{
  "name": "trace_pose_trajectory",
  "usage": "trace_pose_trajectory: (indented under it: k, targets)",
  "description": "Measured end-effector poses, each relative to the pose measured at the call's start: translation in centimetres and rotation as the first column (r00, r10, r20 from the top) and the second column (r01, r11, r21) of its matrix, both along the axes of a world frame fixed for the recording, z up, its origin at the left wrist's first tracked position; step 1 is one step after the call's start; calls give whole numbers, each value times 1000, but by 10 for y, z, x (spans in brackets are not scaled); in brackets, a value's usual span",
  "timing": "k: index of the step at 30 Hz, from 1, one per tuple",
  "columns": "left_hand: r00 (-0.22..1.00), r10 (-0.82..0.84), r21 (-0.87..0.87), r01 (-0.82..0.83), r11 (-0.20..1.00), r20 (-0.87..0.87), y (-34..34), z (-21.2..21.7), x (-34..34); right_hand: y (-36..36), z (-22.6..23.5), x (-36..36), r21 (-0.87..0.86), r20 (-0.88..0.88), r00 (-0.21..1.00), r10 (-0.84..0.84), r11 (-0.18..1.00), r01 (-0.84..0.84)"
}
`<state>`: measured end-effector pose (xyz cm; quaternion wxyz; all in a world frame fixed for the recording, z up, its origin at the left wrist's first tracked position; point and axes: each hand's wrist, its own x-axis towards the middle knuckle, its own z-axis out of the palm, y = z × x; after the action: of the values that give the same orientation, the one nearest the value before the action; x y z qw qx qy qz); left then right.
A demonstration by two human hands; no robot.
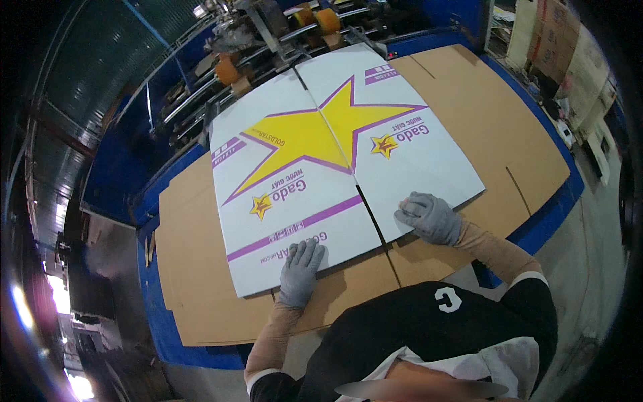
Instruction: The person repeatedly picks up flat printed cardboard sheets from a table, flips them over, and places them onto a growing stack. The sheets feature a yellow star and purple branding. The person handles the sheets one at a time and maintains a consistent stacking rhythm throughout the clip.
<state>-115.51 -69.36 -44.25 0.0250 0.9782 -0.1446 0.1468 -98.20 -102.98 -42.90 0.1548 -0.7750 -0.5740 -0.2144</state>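
Brown cardboard (201,268) under printed sheet (321,167), rollers (321,20) beyond

Grey knit gloves cover both hands (300,268), with tan sleeves and apparently a black top.

Both my hands wear grey knitted gloves, and tan sleeves cover my forearms up to the black cuffs near my elbows. My left hand (300,269) lies flat, palm down, fingers stretched forward and slightly spread, the thumb out to the side. Its forearm runs almost straight back toward my body, rising from the lower edge of the view. My right hand (429,216) sits further forward and to the right, also palm down, but with the fingers curled and bunched toward the left, knuckles raised. My right forearm comes in at a slant from the lower right, the elbow bent outward beside my chest.
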Motion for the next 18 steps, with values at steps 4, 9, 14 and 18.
trace_pose_trajectory:
  k: [4, 9, 14, 18]
  targets:
    - [991, 94, 122, -82, 989, -97, 17, -27, 34, 25, -25, 17, -20, 67, 993, -92, 995, 94]
    - [961, 238, 114, -254, 960, 142, 66, -14, 151, 99, -36, 136, 110, 14, 985, -169, 980, 167]
    - [892, 374, 54, -399, 915, 252, 73, -14, 150, 123, -32, 177, 188, 136, 836, -531, 843, 505]
    - [656, 709, -274, -654, 705, 257, 98, -30, 42, 82, -32, 131, 88, -191, 909, -370, 916, 391]
